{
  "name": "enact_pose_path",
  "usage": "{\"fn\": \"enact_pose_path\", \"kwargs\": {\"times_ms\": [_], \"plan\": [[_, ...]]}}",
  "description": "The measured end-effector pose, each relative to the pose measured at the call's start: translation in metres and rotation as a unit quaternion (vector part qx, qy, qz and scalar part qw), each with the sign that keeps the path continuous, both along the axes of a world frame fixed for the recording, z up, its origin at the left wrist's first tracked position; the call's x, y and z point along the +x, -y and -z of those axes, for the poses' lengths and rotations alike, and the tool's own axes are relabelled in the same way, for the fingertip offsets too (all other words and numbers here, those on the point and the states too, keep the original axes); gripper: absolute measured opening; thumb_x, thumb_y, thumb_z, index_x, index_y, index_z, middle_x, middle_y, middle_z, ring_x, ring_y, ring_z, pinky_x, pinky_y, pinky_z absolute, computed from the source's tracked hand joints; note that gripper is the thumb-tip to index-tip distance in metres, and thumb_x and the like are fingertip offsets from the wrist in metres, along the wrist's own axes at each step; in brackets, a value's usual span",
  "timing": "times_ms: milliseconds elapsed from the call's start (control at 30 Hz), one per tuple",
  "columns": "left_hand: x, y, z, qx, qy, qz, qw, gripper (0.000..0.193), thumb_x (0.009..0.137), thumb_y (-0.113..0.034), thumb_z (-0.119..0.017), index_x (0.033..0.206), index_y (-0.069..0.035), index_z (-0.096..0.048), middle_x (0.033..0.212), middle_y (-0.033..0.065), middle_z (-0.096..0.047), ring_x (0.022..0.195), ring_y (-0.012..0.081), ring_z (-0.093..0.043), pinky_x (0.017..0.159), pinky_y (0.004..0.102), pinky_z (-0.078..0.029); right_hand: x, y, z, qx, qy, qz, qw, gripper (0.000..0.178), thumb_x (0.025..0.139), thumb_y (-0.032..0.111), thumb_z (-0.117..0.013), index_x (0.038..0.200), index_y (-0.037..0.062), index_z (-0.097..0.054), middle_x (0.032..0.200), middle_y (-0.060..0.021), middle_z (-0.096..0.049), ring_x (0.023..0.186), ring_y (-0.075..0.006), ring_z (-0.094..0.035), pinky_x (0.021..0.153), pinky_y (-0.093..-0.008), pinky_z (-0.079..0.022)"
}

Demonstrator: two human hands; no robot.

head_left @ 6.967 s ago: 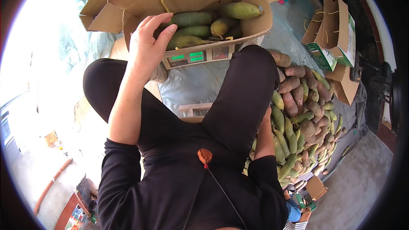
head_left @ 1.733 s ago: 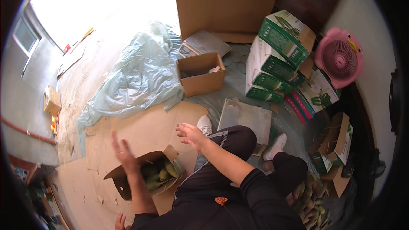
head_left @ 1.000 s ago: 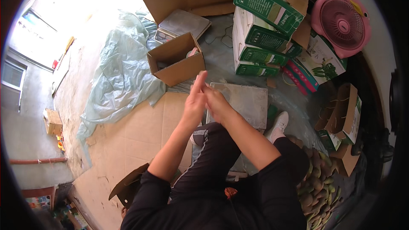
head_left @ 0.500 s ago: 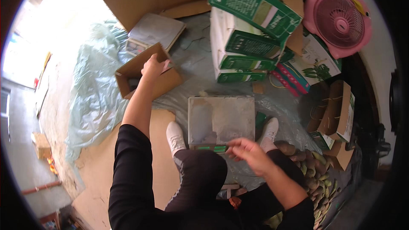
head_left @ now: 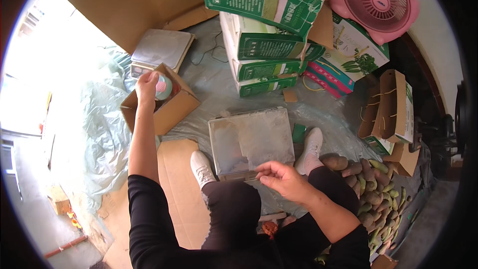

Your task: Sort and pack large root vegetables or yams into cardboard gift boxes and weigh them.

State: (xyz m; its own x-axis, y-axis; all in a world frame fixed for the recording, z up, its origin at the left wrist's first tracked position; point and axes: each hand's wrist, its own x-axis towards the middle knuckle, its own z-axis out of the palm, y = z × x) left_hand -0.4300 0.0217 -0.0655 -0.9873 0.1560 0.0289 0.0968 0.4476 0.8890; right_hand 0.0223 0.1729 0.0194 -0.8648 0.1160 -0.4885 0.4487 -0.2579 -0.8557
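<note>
My left hand (head_left: 146, 87) is closed on the edge of a round, pale blue thing with a pink patch (head_left: 163, 87), perhaps a roll. It lifts this at the mouth of a small open cardboard box (head_left: 174, 107); the fingertips are partly hidden. My right hand (head_left: 286, 182) hovers over the near right corner of a flat weighing scale (head_left: 251, 139) with a grey, stained top. Its fingers are loosely bent and apart, with nothing visible in them. The scale lies between my white shoes (head_left: 201, 169).
Behind the small box sits another scale (head_left: 162, 48). Green and white cartons (head_left: 271, 47) are stacked at the back, near a pink fan (head_left: 381, 2). Brownish tubers and green pods (head_left: 376, 204) are heaped at my right. Plastic sheeting (head_left: 107, 134) and flat cardboard (head_left: 179, 189) cover the floor.
My left hand has drawn the round pale blue thing into view at the box. My right hand has shifted slightly, its fingers less blurred. The whole view has turned a little.
</note>
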Motion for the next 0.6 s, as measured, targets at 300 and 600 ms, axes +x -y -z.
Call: {"fn": "enact_pose_path", "kwargs": {"times_ms": [300,600], "plan": [[0.143,0.028,-0.213,0.068,-0.083,0.192,0.975,0.029,0.088,-0.008,-0.058,0.116,0.0,-0.06,0.092,0.006,-0.066,0.081,0.0099,-0.061,0.073,0.0245,-0.049,-0.002,0.005,-0.033,0.285,-0.103,0.03,0.953,0.063,0.071,0.015,-0.075,0.126,0.0063,-0.044,0.124,-0.0138,-0.049,0.112,-0.0266,-0.05,0.088,-0.0361,-0.043],[0.268,0.016,-0.273,0.121,0.008,0.321,0.939,0.027,0.087,-0.007,-0.06,0.112,-0.001,-0.062,0.091,0.0062,-0.066,0.081,0.0087,-0.061,0.07,0.0219,-0.049,0.001,0.009,-0.055,0.273,-0.247,0.005,0.93,0.106,0.058,0.02,-0.083,0.143,0.0062,-0.021,0.142,-0.0187,-0.029,0.132,-0.0341,-0.028,0.109,-0.0394,-0.025]]}}
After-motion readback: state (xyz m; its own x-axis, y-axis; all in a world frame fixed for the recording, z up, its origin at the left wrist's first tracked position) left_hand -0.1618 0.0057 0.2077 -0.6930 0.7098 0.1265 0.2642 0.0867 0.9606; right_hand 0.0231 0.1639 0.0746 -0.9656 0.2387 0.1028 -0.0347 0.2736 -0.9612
